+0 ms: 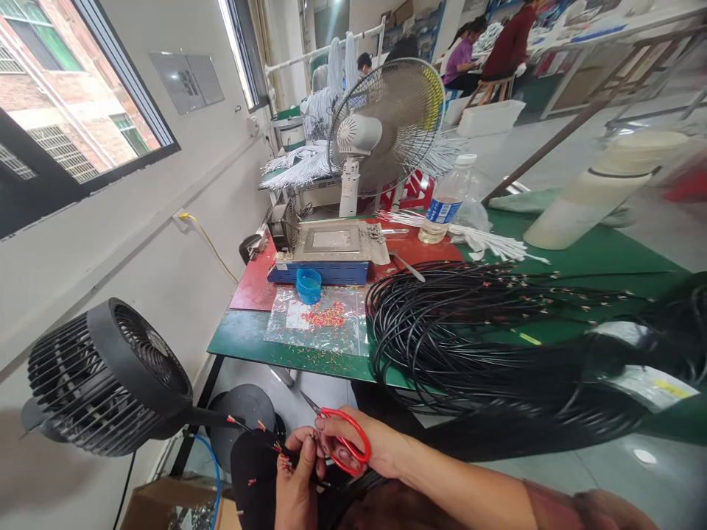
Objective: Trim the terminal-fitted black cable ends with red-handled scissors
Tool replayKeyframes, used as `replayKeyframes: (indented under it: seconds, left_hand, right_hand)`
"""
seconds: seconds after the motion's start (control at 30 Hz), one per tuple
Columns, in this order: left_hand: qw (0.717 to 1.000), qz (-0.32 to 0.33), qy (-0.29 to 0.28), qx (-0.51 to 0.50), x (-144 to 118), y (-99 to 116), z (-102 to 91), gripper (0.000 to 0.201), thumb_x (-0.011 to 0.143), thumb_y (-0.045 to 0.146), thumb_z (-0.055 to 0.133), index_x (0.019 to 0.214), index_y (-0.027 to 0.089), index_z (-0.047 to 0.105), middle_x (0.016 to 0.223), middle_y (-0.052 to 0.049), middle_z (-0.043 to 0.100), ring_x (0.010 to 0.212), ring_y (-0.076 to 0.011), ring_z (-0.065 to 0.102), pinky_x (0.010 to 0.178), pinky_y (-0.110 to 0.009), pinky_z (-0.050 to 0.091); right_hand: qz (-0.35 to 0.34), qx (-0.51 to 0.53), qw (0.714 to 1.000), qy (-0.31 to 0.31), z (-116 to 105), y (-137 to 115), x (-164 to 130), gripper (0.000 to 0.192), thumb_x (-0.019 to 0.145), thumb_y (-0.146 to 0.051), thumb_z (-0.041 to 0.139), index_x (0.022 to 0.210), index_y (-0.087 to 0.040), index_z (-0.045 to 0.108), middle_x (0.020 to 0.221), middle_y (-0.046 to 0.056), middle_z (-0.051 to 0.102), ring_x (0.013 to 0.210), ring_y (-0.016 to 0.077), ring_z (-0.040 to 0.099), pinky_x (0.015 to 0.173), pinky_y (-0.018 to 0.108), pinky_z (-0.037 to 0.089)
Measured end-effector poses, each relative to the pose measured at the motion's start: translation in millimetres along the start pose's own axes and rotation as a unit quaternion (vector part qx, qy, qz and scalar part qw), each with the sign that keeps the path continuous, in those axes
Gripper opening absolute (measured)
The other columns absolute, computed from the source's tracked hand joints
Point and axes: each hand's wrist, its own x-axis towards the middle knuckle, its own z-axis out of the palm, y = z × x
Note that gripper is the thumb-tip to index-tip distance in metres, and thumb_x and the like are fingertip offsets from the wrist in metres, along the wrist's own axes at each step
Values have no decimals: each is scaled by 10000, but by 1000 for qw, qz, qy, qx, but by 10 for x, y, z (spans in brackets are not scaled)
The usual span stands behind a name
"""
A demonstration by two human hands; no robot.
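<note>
My right hand (364,446) grips red-handled scissors (342,439), fingers through the loops, blades pointing up and left. My left hand (295,478) pinches the end of a black cable (265,434) whose thin red and yellow inner wires stick out to the left. Both hands are low in the view, below the table's near edge, almost touching each other. The cable runs back under my right arm toward a large coil of black cables (469,331) lying on the green table (243,338).
A plastic bag with small red bits (325,318) and a blue cup (308,285) lie by a blue-based metal machine (331,250). A black fan (110,375) stands at left, a white fan (387,125) behind, a water bottle (445,206) nearby. People work far back.
</note>
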Motion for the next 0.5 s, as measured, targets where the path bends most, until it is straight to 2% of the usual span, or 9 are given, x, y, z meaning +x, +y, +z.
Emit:
replayKeyframes:
  seconds: [0.3, 0.5]
  left_hand:
    - [1000, 7, -6, 3, 23, -48, -33, 129, 686, 321, 526, 656, 199, 556, 443, 78, 467, 474, -23, 419, 536, -200, 324]
    - [1000, 11, -24, -11, 21, -43, -18, 135, 697, 314, 511, 628, 200, 537, 434, 81, 442, 455, -20, 401, 505, -207, 299]
  right_hand:
    - [26, 11, 1000, 3, -33, 58, 31, 392, 590, -488, 648, 530, -108, 568, 369, -46, 432, 312, 34, 347, 312, 155, 225]
    - [4, -18, 1000, 10, -21, 91, 18, 489, 651, -577, 581, 513, -108, 562, 333, -50, 403, 286, 38, 329, 324, 177, 200]
